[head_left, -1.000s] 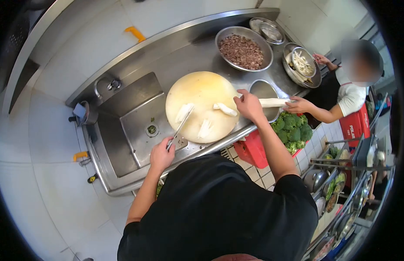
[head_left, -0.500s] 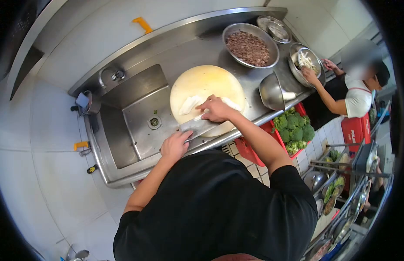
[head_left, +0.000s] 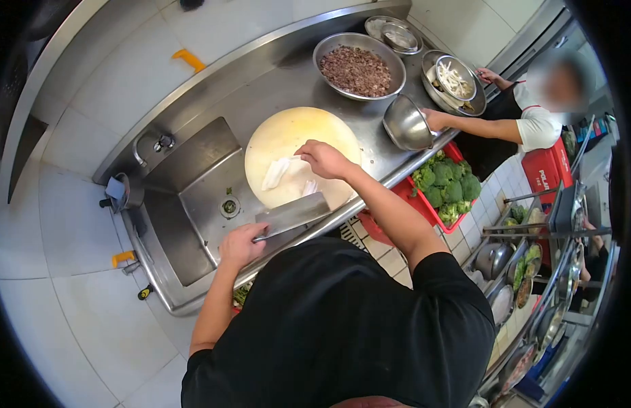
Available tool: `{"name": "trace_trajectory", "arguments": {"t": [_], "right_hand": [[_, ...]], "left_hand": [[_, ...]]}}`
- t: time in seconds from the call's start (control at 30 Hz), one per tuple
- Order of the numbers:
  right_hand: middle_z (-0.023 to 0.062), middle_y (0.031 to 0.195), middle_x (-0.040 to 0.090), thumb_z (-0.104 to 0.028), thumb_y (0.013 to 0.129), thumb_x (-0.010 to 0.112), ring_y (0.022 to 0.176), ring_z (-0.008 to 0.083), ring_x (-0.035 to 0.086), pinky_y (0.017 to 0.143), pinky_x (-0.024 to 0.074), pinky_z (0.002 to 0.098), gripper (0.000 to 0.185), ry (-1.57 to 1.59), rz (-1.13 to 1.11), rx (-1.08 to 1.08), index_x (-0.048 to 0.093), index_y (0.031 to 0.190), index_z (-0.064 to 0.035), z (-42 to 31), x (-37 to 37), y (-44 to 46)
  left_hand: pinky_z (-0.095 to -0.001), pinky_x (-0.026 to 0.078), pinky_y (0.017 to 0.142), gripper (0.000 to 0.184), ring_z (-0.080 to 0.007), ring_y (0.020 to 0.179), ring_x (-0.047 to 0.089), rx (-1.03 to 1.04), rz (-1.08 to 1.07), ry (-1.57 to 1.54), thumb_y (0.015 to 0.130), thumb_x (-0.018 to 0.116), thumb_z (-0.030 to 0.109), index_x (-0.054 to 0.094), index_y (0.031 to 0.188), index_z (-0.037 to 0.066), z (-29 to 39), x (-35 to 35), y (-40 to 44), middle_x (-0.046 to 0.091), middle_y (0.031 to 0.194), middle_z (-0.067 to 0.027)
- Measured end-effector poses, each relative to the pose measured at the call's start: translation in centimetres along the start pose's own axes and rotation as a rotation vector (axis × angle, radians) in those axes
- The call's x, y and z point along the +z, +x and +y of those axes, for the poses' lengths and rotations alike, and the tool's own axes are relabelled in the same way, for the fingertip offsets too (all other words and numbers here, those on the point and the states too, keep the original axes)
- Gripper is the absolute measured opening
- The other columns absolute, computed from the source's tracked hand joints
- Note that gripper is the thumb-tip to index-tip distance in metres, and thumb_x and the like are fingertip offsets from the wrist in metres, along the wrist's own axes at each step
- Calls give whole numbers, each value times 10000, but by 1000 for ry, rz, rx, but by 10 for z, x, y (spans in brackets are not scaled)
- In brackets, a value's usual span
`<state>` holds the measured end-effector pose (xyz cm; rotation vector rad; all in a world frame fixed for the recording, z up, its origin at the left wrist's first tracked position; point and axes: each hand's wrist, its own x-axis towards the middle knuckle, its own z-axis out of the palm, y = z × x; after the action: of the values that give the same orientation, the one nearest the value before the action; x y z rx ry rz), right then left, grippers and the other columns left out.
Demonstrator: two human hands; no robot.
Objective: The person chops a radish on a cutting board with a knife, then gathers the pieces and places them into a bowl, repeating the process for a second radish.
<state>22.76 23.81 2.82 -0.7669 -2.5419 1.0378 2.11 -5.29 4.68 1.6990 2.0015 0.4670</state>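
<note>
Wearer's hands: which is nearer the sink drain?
Left. The left hand, gripping the cleaver, is just this side of the drain; the right hand is farther off, over the cutting board.

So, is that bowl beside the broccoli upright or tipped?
Tipped: the bowl shows its rounded outside, rim turned toward the co-worker's hand. Its inside is hidden.

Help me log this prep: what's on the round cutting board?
White food pieces lie on the cutting board; whatever the cleaver and right hand cover cannot be seen.
</note>
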Motion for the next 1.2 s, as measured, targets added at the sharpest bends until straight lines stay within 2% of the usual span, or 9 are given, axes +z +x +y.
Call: {"name": "trace_trajectory", "arguments": {"t": [0.13, 0.37, 0.4, 0.47, 0.57, 0.73, 0.87, 1.07, 1.2], "right_hand": [[211, 1140, 689, -208, 979, 633, 1114, 367, 651, 970, 519, 444, 355, -141, -168, 18, 696, 1295, -59, 10, 11, -13], [99, 819, 736, -313, 986, 674, 752, 273, 705, 717, 582, 411, 921, 154, 657, 557, 133, 1633, 56, 85, -145, -25], [47, 694, 640, -322, 1000, 669, 621, 172, 609, 610, 530, 344, 493, 228, 729, 814, 520, 1364, -25, 93, -198, -20], [35, 749, 637, -332, 970, 686, 547, 121, 525, 476, 437, 313, 304, 845, 740, 797, 597, 1123, -85, 169, -272, -42], [34, 824, 662, -318, 969, 673, 575, 102, 534, 490, 445, 303, 292, 596, 728, 975, 617, 1109, -67, 176, -313, -62], [163, 1043, 767, -236, 949, 667, 991, 332, 750, 842, 582, 417, 320, -283, 594, 321, 706, 1208, -52, 90, -213, -37], [158, 1197, 715, -63, 873, 654, 1115, 339, 678, 964, 543, 442, 338, -105, 4, 159, 731, 1200, -91, 1, -72, -19], [98, 1322, 667, 8, 797, 635, 1276, 306, 567, 1078, 463, 463, 508, -408, -33, -228, 704, 1284, -119, -7, 69, 29], [57, 1238, 670, -82, 830, 692, 1252, 258, 560, 1071, 434, 427, 360, -564, -203, -147, 752, 1178, -157, -4, 82, 49]], "left_hand": [[-396, 589, 769, 386, -307, 828, 734, -6, 103, -26, 743, 707, 145, 774, 1123, 172, -24, -25, -16, 769, 973, -103], [-396, 591, 754, 404, -303, 784, 735, -177, 276, -53, 736, 731, 142, 781, 1136, 162, -55, -33, -36, 753, 892, -142], [-386, 582, 739, 403, -288, 761, 725, -191, 287, -92, 740, 727, 134, 780, 1138, 155, -57, -32, -36, 744, 871, -139], [-368, 565, 709, 401, -260, 716, 706, -229, 309, -171, 747, 717, 119, 779, 1142, 141, -57, -31, -35, 725, 828, -131], [-352, 531, 668, 359, -222, 659, 645, -270, 343, -156, 794, 757, 150, 776, 1151, 125, -62, -26, -31, 689, 776, -115], [-365, 504, 648, 303, -233, 647, 586, -343, 461, -274, 936, 761, 271, 749, 1175, 85, -53, -16, -15, 657, 747, -124], [-364, 488, 644, 292, -217, 648, 577, -386, 404, -318, 972, 715, 286, 726, 1136, 45, -43, -8, 13, 637, 740, -118], [-386, 510, 704, 313, -257, 725, 646, -444, 331, -457, 982, 692, 314, 719, 1113, 31, -47, 10, 37, 701, 826, -167], [-380, 486, 654, 291, -220, 664, 606, -445, 331, -504, 989, 679, 297, 721, 1105, 34, -59, 13, 29, 670, 760, -134]]}}
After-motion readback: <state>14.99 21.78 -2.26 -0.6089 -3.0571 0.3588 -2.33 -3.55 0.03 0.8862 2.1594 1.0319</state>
